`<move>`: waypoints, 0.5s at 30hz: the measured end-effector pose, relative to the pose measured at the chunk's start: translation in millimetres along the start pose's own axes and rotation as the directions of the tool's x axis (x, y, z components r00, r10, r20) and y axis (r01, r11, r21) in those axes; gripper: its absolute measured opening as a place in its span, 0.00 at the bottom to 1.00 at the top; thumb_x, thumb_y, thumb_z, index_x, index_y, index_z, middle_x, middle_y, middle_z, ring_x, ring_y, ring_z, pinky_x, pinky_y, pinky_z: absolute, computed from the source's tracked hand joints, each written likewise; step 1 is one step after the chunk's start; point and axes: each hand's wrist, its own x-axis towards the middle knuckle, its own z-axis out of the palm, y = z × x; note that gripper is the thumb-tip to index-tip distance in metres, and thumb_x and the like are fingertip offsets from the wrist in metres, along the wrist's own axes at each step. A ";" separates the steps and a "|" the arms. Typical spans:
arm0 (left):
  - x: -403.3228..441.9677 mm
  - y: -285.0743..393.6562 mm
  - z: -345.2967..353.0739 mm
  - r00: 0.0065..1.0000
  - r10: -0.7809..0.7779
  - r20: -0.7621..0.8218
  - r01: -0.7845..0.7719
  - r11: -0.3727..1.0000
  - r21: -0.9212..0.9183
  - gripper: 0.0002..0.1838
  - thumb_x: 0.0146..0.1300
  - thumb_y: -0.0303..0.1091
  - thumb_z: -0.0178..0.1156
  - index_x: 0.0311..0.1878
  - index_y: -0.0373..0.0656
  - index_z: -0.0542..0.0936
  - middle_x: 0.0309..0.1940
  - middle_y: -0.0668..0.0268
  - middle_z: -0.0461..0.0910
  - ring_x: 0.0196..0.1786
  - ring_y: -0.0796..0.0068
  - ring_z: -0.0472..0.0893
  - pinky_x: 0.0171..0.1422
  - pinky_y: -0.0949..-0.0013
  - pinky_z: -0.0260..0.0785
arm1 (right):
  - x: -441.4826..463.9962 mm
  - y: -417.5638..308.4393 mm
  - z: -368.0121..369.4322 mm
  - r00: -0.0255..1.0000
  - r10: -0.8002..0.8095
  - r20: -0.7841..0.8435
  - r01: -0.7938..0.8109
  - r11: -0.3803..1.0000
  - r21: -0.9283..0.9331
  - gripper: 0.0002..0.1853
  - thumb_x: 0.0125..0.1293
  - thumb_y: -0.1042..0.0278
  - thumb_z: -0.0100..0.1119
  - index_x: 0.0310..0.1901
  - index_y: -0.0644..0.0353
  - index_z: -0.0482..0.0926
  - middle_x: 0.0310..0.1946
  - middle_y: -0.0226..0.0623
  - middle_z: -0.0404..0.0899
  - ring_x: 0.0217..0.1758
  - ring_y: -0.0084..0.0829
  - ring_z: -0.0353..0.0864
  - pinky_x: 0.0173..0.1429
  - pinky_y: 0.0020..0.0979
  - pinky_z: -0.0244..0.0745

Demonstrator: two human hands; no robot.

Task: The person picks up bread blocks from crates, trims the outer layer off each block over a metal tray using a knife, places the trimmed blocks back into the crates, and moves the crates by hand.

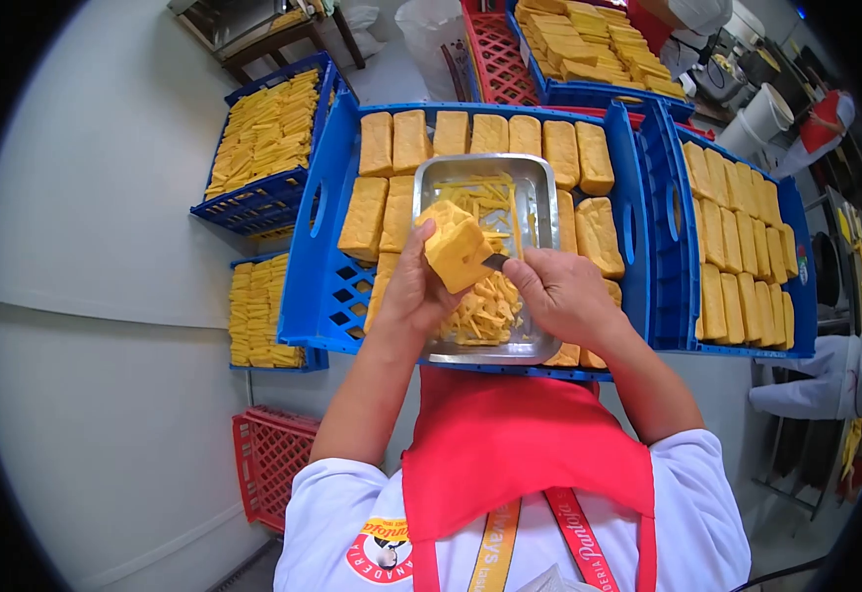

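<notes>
Yellow loaf: held up in the left hand above the metal tray, tilted, one corner pointing away from the wearer.
Left hand: fingers spread about as wide as the loaf and curled around its left side and underside, gripping it.
Right hand: fingers folded closely around a knife, whose handle they hide.
Knife: a short dark length shows between the right fingers and the loaf's right face, meeting it; how deep it goes I cannot tell.
Metal tray: lies over the middle crate, its near end above that crate's near rim; thin yellow strips lie at the far end, a heap of shorter pieces at the near end.
Middle crate: blue, with whole loaves standing in rows around the tray.
Right crate: also blue, just beside the middle one, with three rows of loaves.
Left side: two blue crates, the farther and the nearer, both piled with yellow sticks; a red crate sits nearer the wearer.
Far side: another blue crate heaped with yellow slices.
Far right: a co-worker in red and white.
</notes>
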 end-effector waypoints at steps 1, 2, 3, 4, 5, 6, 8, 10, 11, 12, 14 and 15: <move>1.2 -2.2 -3.7 1.000 0.028 0.006 -0.028 0.999 -0.038 0.26 0.70 0.55 0.61 0.60 0.46 0.76 0.50 0.64 0.84 0.49 0.68 0.86 0.47 0.64 0.83 | 1.1 0.6 3.2 0.991 -0.051 -0.127 0.042 0.997 -0.068 0.25 0.76 0.46 0.51 0.31 0.61 0.79 0.26 0.48 0.80 0.31 0.52 0.82 0.35 0.50 0.74; 1.3 -4.2 -4.9 0.999 0.053 0.012 -0.051 0.996 -0.076 0.26 0.71 0.54 0.60 0.62 0.47 0.74 0.54 0.64 0.82 0.56 0.66 0.84 0.57 0.62 0.80 | 2.3 1.3 5.1 0.962 -0.105 -0.251 0.071 0.988 -0.139 0.23 0.76 0.49 0.52 0.31 0.60 0.78 0.25 0.46 0.79 0.30 0.51 0.81 0.34 0.49 0.74; -1.2 -5.5 -1.3 0.998 0.059 0.012 -0.057 0.993 -0.102 0.25 0.72 0.53 0.59 0.62 0.46 0.74 0.55 0.63 0.82 0.57 0.66 0.83 0.60 0.61 0.80 | 4.1 1.1 6.2 0.961 -0.107 -0.257 0.073 0.987 -0.141 0.23 0.76 0.49 0.52 0.31 0.60 0.78 0.25 0.46 0.79 0.30 0.51 0.81 0.34 0.49 0.74; -3.0 -6.9 1.7 0.998 0.059 0.018 -0.057 0.993 -0.100 0.25 0.72 0.53 0.59 0.62 0.46 0.74 0.55 0.63 0.82 0.57 0.66 0.83 0.60 0.61 0.80 | 5.6 0.1 7.7 0.945 -0.138 -0.295 0.088 0.980 -0.179 0.21 0.76 0.50 0.52 0.31 0.59 0.77 0.25 0.46 0.79 0.29 0.50 0.81 0.33 0.48 0.75; -4.8 -8.6 4.1 0.998 0.056 0.012 -0.054 0.992 -0.117 0.25 0.73 0.53 0.59 0.63 0.45 0.74 0.55 0.63 0.82 0.57 0.65 0.83 0.61 0.60 0.80 | 6.3 -0.5 9.3 0.929 -0.169 -0.330 0.099 0.971 -0.216 0.19 0.76 0.52 0.53 0.31 0.59 0.77 0.25 0.45 0.78 0.28 0.49 0.81 0.32 0.46 0.75; -5.8 -10.2 5.5 0.999 0.052 0.004 -0.051 0.990 -0.134 0.25 0.73 0.53 0.59 0.63 0.45 0.74 0.55 0.63 0.82 0.57 0.65 0.83 0.61 0.60 0.80 | 7.0 0.0 10.6 0.928 -0.167 -0.332 0.096 0.971 -0.217 0.19 0.76 0.52 0.53 0.31 0.59 0.77 0.25 0.45 0.78 0.28 0.49 0.81 0.32 0.46 0.75; -6.3 -12.3 6.2 0.998 0.060 -0.006 -0.060 0.989 -0.134 0.26 0.73 0.53 0.59 0.63 0.44 0.73 0.56 0.63 0.82 0.58 0.65 0.83 0.62 0.60 0.79 | 9.2 1.2 13.7 0.920 -0.196 -0.340 0.122 0.966 -0.227 0.20 0.77 0.52 0.52 0.31 0.59 0.76 0.25 0.46 0.79 0.28 0.49 0.81 0.31 0.47 0.76; -6.6 -15.8 7.3 0.997 0.071 -0.018 -0.073 0.988 -0.135 0.26 0.73 0.53 0.58 0.64 0.44 0.73 0.56 0.63 0.82 0.59 0.64 0.83 0.63 0.60 0.79 | 7.9 1.7 17.2 0.932 -0.162 -0.324 0.098 0.974 -0.205 0.20 0.77 0.52 0.52 0.31 0.59 0.76 0.25 0.46 0.79 0.29 0.50 0.82 0.32 0.47 0.76; -6.4 -19.4 9.0 0.993 0.118 -0.012 -0.119 0.978 -0.172 0.26 0.74 0.52 0.58 0.64 0.44 0.73 0.57 0.63 0.81 0.60 0.64 0.82 0.65 0.60 0.78 | 7.2 1.9 18.8 0.943 -0.127 -0.307 0.072 0.980 -0.184 0.21 0.77 0.52 0.52 0.31 0.59 0.76 0.25 0.46 0.79 0.29 0.50 0.82 0.33 0.48 0.76; -6.1 -22.9 10.7 0.986 0.165 -0.006 -0.162 0.964 -0.209 0.25 0.74 0.51 0.58 0.65 0.44 0.72 0.58 0.62 0.81 0.62 0.64 0.81 0.66 0.59 0.77 | 6.9 1.9 20.4 0.942 -0.125 -0.310 0.070 0.981 -0.184 0.21 0.77 0.52 0.52 0.31 0.59 0.76 0.25 0.46 0.79 0.29 0.50 0.82 0.33 0.48 0.76; -4.0 -30.1 10.0 0.981 0.191 0.021 -0.177 0.942 -0.285 0.23 0.75 0.49 0.57 0.64 0.43 0.74 0.58 0.61 0.82 0.62 0.63 0.81 0.67 0.58 0.77 | 6.9 1.4 22.8 0.945 -0.085 -0.317 0.055 0.993 -0.103 0.23 0.78 0.51 0.49 0.30 0.61 0.76 0.25 0.48 0.80 0.29 0.50 0.82 0.33 0.49 0.76; -3.8 -33.3 10.3 0.975 0.220 0.041 -0.191 0.913 -0.361 0.21 0.76 0.46 0.56 0.63 0.42 0.76 0.58 0.59 0.82 0.61 0.62 0.82 0.67 0.57 0.77 | 6.7 0.9 22.9 0.944 -0.081 -0.320 0.051 0.993 -0.103 0.23 0.78 0.51 0.49 0.30 0.61 0.76 0.25 0.48 0.80 0.29 0.50 0.82 0.33 0.49 0.76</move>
